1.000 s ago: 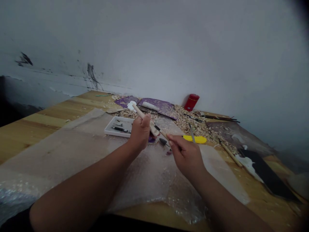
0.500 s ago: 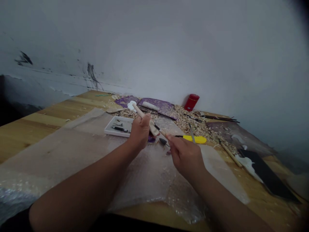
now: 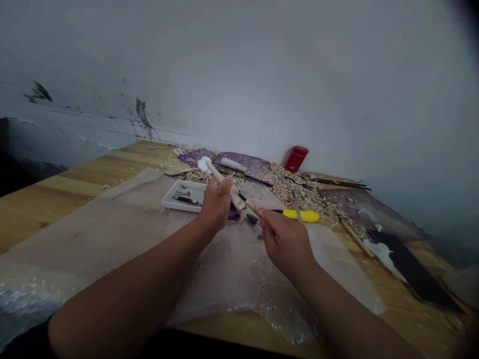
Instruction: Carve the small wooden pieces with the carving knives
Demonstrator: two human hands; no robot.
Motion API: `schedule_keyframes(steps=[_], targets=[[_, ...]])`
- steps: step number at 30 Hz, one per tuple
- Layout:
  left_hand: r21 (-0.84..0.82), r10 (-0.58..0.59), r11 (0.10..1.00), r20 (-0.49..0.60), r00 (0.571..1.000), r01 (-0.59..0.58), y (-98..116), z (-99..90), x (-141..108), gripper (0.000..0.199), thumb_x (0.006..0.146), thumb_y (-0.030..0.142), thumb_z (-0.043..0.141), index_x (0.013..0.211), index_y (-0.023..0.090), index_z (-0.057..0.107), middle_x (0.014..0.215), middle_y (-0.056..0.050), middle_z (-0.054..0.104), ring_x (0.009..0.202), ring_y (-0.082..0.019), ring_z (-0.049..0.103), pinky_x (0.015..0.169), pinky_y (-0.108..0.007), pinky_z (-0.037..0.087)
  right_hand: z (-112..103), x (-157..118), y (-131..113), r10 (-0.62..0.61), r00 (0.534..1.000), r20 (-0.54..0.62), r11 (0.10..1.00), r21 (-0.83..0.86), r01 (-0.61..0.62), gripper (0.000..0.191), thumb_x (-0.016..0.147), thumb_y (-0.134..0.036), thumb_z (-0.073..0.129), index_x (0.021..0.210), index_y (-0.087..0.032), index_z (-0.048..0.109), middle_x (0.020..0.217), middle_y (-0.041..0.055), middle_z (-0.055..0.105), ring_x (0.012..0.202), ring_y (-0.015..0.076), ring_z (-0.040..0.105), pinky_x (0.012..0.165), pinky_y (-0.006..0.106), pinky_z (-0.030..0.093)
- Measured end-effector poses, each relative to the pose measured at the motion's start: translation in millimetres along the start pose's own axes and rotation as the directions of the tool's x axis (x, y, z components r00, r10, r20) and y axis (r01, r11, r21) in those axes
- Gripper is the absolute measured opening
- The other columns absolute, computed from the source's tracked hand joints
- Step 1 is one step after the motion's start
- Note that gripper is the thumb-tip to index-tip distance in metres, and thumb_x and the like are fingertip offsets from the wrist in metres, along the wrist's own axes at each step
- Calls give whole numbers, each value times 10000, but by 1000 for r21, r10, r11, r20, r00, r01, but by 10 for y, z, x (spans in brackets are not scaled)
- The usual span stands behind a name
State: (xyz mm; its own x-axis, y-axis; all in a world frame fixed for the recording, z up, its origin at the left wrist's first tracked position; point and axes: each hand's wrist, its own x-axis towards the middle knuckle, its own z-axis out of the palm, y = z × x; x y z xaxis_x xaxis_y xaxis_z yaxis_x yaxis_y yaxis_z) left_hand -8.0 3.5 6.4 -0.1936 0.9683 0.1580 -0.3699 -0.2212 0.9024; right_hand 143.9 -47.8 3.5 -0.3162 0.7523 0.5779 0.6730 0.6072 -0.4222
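My left hand [image 3: 217, 202] is closed round a pale wooden spoon [image 3: 214, 171]. Its slim handle points up and away to the left, and the wider end [image 3: 237, 201] comes out on the right side of my fist. In my right hand [image 3: 286, 239] is a thin wooden-handled tool [image 3: 253, 205] with a dark end [image 3: 242, 197] at the spoon's wide end. The exact kind of tool is too small to make out. Below it, a dark pointed object [image 3: 252, 218] lies on the plastic wrap. A yellow-handled tool [image 3: 301, 215] lies just beyond my right hand.
A white tray [image 3: 170, 204] with a black pen-like tool [image 3: 186, 200] stands left of my hands. Wood shavings [image 3: 292, 192] cover the back, near a red container [image 3: 297, 159] by the wall. Bubble wrap [image 3: 123, 239] covers the wooden table [image 3: 75, 184]. A dark flat slab [image 3: 415, 271] lies right.
The dark end of the tool has shifted very slightly along the spoon's wide end. Both hands keep nearly the same place and hold.
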Motion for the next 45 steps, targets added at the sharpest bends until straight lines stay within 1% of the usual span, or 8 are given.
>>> schedule_keyframes(steps=[5, 11, 18, 24, 29, 33, 38, 45], targets=[[-1, 0, 1000, -4, 1000, 0, 9, 6, -16, 285, 726, 447, 489, 646, 183, 415, 411, 61, 407, 299, -112, 461, 277, -201, 352, 49, 34, 73, 255, 959, 125, 872, 399, -284, 280, 837, -309, 413, 1000, -170, 594, 512, -35, 564, 396, 112, 499, 351, 206, 366], [17, 10, 1000, -19, 1000, -10, 8, 13, -9, 280, 722, 435, 495, 642, 185, 399, 421, 70, 404, 293, -90, 434, 285, -196, 362, -5, 14, -6, -32, 999, -17, 998, -55, 31, 284, 795, -188, 447, 1021, -182, 620, 900, 88, 670, 806, 194, 618, 715, 315, 483], [-3, 2, 1000, -21, 1000, -2, 4, 7, -6, 289, 722, 445, 490, 629, 190, 391, 427, 69, 395, 290, -81, 409, 289, -204, 369, 95, 18, 74, 218, 972, 83, 900, 368, -233, 279, 834, -280, 408, 1003, -168, 599, 569, -19, 606, 424, 115, 528, 415, 230, 442], [-3, -17, 1000, -10, 1000, 17, -11, 3, 3, 278, 720, 439, 494, 646, 187, 402, 428, 69, 398, 293, -82, 416, 290, -202, 372, -1, 18, 22, -30, 1000, -6, 999, -28, 30, 278, 798, -186, 452, 1022, -188, 616, 954, 80, 665, 840, 195, 617, 728, 318, 482], [-8, -15, 1000, -14, 1000, 15, -13, -2, 0, 284, 721, 443, 496, 646, 185, 403, 426, 67, 404, 295, -92, 433, 292, -208, 374, 13, 47, 64, 103, 994, 37, 978, 179, -108, 238, 825, -224, 435, 984, -186, 609, 889, 38, 674, 735, 150, 626, 601, 242, 488], [8, -44, 999, 2, 999, 44, -30, -21, 13, 292, 721, 461, 483, 660, 183, 414, 427, 57, 430, 300, -104, 453, 294, -213, 376, -30, 36, 48, -81, 996, 31, 990, -111, 84, 281, 821, -190, 433, 1045, -175, 602, 894, 65, 662, 813, 169, 607, 697, 265, 454], [86, -50, 995, 63, 997, 45, -49, -49, 31, 296, 729, 461, 482, 642, 185, 421, 407, 55, 437, 277, -101, 422, 287, -231, 384, -125, 17, -11, -188, 979, 79, 870, -449, 203, 294, 817, -189, 447, 1056, -244, 609, 699, 31, 616, 648, 156, 561, 555, 243, 378], [62, -98, 994, 53, 994, 95, -51, -51, 30, 296, 735, 457, 471, 639, 181, 425, 412, 44, 455, 300, -128, 473, 280, -233, 373, -194, 10, 13, -248, 967, 68, 874, -415, 253, 281, 836, -206, 448, 1060, -255, 610, 710, 30, 628, 663, 140, 554, 583, 232, 395]])
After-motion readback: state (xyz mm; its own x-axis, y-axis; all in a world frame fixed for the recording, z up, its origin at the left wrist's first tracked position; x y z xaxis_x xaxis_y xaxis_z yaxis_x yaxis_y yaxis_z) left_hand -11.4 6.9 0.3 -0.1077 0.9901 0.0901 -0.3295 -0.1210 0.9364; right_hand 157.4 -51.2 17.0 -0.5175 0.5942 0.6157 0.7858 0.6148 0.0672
